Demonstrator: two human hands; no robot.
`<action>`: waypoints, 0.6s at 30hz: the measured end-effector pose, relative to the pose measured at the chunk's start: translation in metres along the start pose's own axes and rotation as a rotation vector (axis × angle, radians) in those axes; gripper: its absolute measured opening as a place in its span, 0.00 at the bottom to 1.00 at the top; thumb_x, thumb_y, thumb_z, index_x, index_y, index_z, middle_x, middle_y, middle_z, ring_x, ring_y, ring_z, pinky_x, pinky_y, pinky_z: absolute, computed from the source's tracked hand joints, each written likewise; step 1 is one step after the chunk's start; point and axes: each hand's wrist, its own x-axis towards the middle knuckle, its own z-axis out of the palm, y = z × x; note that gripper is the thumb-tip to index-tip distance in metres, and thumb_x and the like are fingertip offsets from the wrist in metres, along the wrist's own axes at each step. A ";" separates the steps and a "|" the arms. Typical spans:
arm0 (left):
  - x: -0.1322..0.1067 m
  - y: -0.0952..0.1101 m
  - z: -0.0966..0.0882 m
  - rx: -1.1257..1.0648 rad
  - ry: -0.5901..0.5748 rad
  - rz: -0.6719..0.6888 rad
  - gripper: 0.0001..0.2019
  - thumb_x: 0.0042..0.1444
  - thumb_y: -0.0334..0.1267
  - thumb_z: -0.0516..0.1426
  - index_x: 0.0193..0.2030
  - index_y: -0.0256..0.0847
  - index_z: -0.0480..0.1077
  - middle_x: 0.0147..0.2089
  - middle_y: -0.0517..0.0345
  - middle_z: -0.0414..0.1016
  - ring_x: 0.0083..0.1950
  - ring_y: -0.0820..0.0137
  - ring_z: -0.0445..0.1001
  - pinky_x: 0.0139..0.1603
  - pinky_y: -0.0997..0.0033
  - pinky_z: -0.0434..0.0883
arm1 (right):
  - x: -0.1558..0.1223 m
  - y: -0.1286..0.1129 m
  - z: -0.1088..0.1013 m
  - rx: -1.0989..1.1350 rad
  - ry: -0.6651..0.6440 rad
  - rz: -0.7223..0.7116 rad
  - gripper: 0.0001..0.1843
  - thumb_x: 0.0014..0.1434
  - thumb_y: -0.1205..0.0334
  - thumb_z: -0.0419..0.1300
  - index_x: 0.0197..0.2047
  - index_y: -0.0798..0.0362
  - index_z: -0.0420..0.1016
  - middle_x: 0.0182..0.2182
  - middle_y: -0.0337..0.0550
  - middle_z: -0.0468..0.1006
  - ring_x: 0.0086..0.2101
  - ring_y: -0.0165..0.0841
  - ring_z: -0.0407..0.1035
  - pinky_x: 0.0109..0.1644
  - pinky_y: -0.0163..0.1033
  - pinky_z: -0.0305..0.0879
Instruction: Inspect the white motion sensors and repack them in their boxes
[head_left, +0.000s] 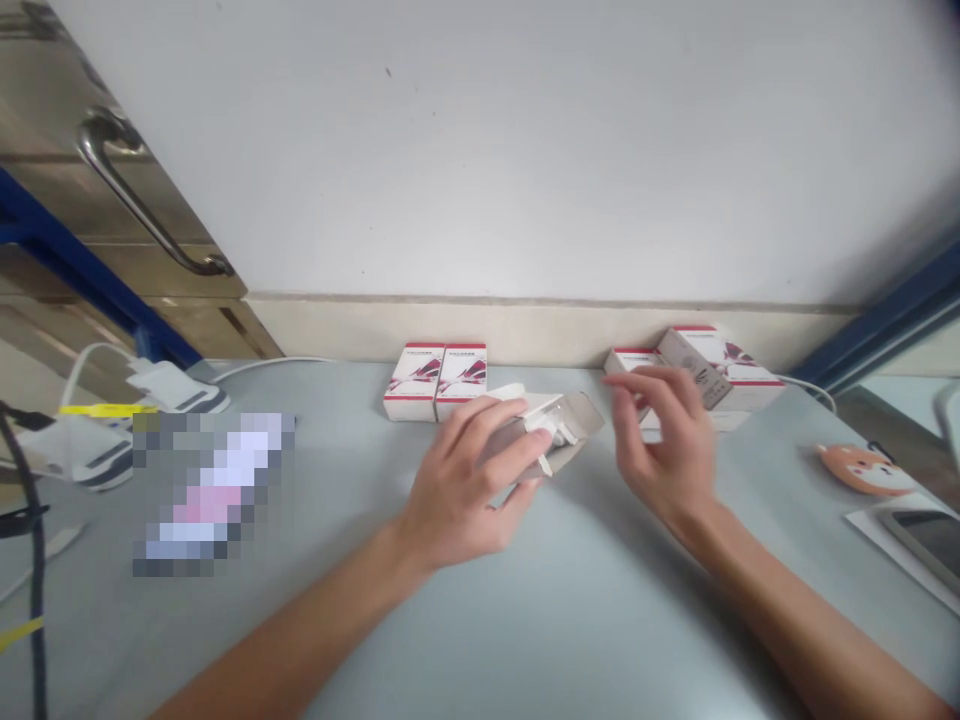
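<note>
My left hand (pixel 480 475) is closed around a small open carton (pixel 585 408), which lies tilted with its open end toward the right. Its flaps stand out, and something white and partly wrapped shows inside the opening; its kind is hard to make out. Just right of the carton, my right hand (pixel 667 440) hovers apart from it, fingers loosely curved and thumb near the index fingertip. Nothing shows between those fingers. Behind the right hand stand several white and red boxes (pixel 739 365), one resting tilted on others, partly hidden by the hand.
Two similar boxes (pixel 462 372) stand side by side near the wall (pixel 525 180). At left lie a pixelated phone-like object (pixel 217 490), white devices with cables (pixel 180 388) and a black cable (pixel 34 560). An orange animal-faced item (pixel 862 468) and a dark-screened device (pixel 926 535) lie at right.
</note>
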 end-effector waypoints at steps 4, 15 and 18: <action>0.000 0.002 0.000 -0.071 -0.066 0.016 0.30 0.58 0.23 0.63 0.64 0.46 0.61 0.63 0.40 0.76 0.67 0.54 0.74 0.62 0.44 0.79 | 0.009 -0.022 -0.020 0.110 -0.126 -0.401 0.11 0.62 0.66 0.61 0.48 0.48 0.79 0.45 0.49 0.74 0.40 0.41 0.71 0.44 0.49 0.71; 0.002 -0.008 -0.003 -0.198 -0.091 -0.126 0.32 0.59 0.26 0.67 0.66 0.47 0.60 0.67 0.38 0.75 0.71 0.52 0.73 0.67 0.42 0.77 | 0.011 -0.015 -0.016 0.011 -0.367 -0.437 0.14 0.62 0.68 0.64 0.51 0.47 0.79 0.55 0.52 0.79 0.56 0.48 0.73 0.54 0.54 0.74; 0.003 -0.012 -0.003 -0.215 -0.079 -0.141 0.34 0.59 0.26 0.67 0.68 0.48 0.59 0.67 0.39 0.74 0.71 0.53 0.73 0.68 0.40 0.75 | 0.011 -0.011 -0.014 -0.034 -0.335 -0.443 0.13 0.64 0.68 0.66 0.51 0.48 0.78 0.54 0.52 0.80 0.57 0.47 0.75 0.54 0.51 0.75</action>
